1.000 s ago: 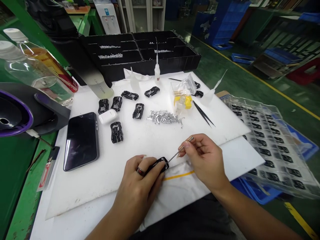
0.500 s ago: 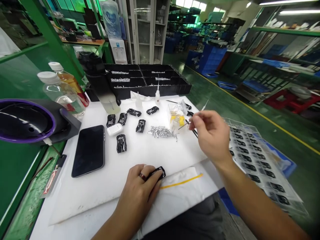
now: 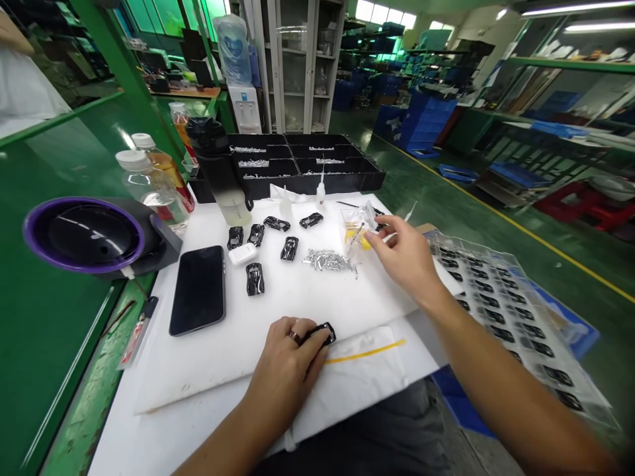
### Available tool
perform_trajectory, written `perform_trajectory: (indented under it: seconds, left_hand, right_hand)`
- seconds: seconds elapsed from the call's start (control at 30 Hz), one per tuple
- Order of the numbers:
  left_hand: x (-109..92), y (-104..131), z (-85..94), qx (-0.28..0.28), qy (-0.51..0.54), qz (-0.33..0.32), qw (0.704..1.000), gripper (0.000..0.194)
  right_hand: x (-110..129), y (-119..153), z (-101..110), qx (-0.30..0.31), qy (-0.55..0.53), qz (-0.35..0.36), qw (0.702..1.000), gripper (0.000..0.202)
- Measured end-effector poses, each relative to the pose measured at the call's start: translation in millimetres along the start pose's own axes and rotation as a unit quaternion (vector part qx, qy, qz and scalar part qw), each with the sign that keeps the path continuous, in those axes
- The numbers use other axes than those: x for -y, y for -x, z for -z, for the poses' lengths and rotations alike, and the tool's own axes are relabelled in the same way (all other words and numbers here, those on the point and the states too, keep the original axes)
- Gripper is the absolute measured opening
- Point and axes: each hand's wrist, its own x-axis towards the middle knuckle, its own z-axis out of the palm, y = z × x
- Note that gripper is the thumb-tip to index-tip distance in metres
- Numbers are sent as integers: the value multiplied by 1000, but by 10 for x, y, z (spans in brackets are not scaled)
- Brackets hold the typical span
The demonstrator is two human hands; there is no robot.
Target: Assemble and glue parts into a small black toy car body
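Your left grip [image 3: 286,352] holds a shiny toy car [image 3: 327,334]; I can't tell if your right grip [image 3: 405,256] holds the thin stick [image 3: 356,234]. The black tray [image 3: 354,182] holds silvery bits [image 3: 253,163].

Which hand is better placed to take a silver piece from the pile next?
Probably the right hand: it is nearer the silver pile, while the left hand holds a black model car. Whether the right grips the thin tool is unclear.
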Motion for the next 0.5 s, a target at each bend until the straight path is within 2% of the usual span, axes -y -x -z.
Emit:
perform_trajectory:
  seconds: [0.1, 0.23, 0.3, 0.37, 0.4, 0.47, 0.5]
  left_hand:
    - [-39, -33, 46, 10, 43, 28, 999, 26]
    - [-92, -161, 173, 19, 164, 181, 970, 29]
    - [-22, -178, 319, 0, 163, 250, 954, 37]
    - [145, -63, 587, -34, 116, 315, 941, 45]
    - [255, 68, 778, -59, 79, 352, 931, 47]
    - [472, 494, 1262, -115, -15, 435, 893, 48]
    - [553, 783, 1536, -143, -66, 479, 864, 49]
  right_hand:
    - [16, 429, -4, 2, -19, -20, 1000, 27]
    - [-90, 900, -88, 62, -59, -45, 995, 27]
    - [-158, 995, -121, 68, -64, -57, 994, 27]
    - [-201, 1016, -128, 72, -66, -64, 993, 26]
    - [-213, 1013, -120, 75, -59, -68, 993, 26]
    - [-237, 1005, -90, 82, -29, -79, 993, 25]
    - [-257, 1003, -73, 82, -7, -86, 993, 24]
